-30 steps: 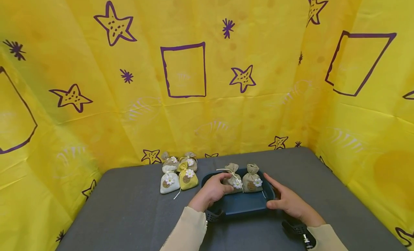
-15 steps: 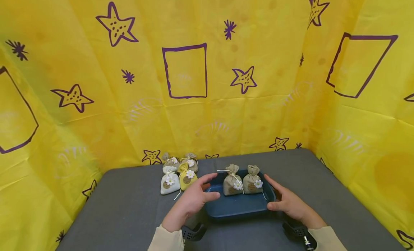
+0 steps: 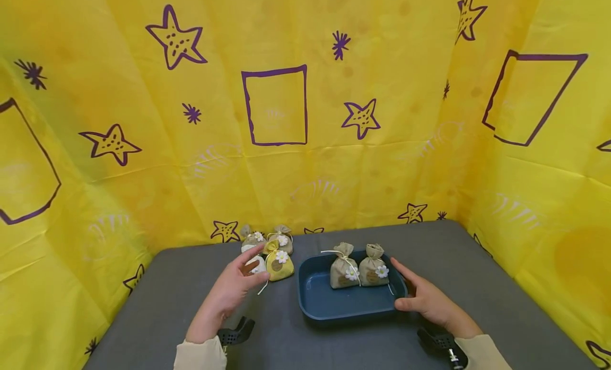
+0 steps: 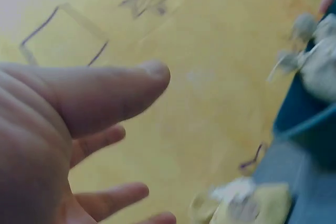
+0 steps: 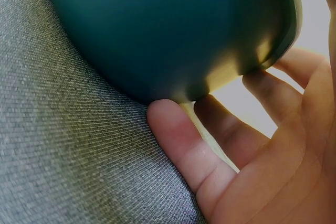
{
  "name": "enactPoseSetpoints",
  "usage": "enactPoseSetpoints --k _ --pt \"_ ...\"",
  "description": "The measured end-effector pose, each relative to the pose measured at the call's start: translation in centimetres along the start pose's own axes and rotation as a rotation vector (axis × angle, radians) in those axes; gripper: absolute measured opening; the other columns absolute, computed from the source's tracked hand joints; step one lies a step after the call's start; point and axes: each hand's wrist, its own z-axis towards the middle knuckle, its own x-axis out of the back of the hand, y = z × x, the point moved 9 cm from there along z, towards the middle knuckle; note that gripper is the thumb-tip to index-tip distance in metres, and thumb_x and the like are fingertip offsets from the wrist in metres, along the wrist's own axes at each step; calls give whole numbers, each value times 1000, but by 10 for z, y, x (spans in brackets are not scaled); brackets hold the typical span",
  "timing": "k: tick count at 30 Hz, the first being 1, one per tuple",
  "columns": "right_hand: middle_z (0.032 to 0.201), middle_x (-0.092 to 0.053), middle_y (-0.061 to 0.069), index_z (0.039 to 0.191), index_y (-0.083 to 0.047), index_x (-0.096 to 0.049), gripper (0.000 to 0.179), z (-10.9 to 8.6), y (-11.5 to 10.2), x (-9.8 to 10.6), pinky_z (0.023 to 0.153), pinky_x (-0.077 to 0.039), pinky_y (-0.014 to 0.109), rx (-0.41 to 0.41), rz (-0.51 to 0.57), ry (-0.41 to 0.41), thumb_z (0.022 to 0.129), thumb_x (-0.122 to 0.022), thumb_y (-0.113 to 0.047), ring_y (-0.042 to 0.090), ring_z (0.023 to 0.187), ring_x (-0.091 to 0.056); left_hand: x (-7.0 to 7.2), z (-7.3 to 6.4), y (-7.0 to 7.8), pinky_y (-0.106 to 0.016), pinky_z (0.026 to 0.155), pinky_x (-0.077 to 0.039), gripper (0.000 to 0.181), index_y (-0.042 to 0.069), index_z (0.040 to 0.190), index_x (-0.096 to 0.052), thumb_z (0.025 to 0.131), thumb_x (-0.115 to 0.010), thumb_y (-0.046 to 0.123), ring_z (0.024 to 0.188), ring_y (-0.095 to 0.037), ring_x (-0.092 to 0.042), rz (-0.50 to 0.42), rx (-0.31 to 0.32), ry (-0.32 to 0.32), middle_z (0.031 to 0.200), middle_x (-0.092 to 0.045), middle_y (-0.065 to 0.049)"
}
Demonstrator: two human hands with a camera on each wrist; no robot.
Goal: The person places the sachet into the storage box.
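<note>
My left hand [image 3: 229, 286], fingers spread and nothing held, is in front of a white drawstring pouch [image 3: 260, 265] and partly covers it. Beside that pouch stands a yellow one [image 3: 280, 266] with a daisy on it, which also shows low in the left wrist view. At the right end of a dark blue tray [image 3: 329, 309], my right hand [image 3: 429, 301] touches the outer wall, fingertips [image 5: 167, 119] against it. Two beige pouches, one with a bow [image 3: 340, 274] and one to its right [image 3: 368, 272], stand inside the tray towards the back.
Two more beige pouches, one on the left [image 3: 248, 237] and one on the right [image 3: 285, 243], stand behind the white and yellow ones. A grey cloth covers the table [image 3: 157, 306]. Yellow printed curtains [image 3: 305, 174] rise behind it and at both sides.
My left hand has let go of the beige pouch with the bow in the tray and moved left, out of the tray, to the white pouch. The right hand has stayed at the tray's end.
</note>
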Motion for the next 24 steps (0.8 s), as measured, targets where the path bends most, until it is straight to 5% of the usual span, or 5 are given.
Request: enactPoseSetpoints --k 9,16,24 --pt "163 -11 19 161 -17 -17 93 0 1 -1 103 -36 51 -12 6 -2 91 -74 -39 45 143 -19 56 13 -48 -59 109 -25 71 17 154 -35 94 -71 10 145 -39 -22 -26 -3 153 163 -15 -12" --pt "163 -11 19 161 -17 -17 94 1 1 -1 104 -33 57 -11 8 -3 90 -73 -42 48 143 -18 63 19 -73 -52 109 -28 67 7 153 -34 95 -67 4 142 -43 -27 -139 -37 205 159 -24 -17" --pt "164 -8 18 161 -18 -15 94 0 1 -2 106 -28 62 -16 17 -11 91 -72 -43 48 144 -13 61 27 -91 -51 110 -28 70 7 156 -30 96 -67 9 142 -43 -27 -156 -1 182 159 -23 -21"
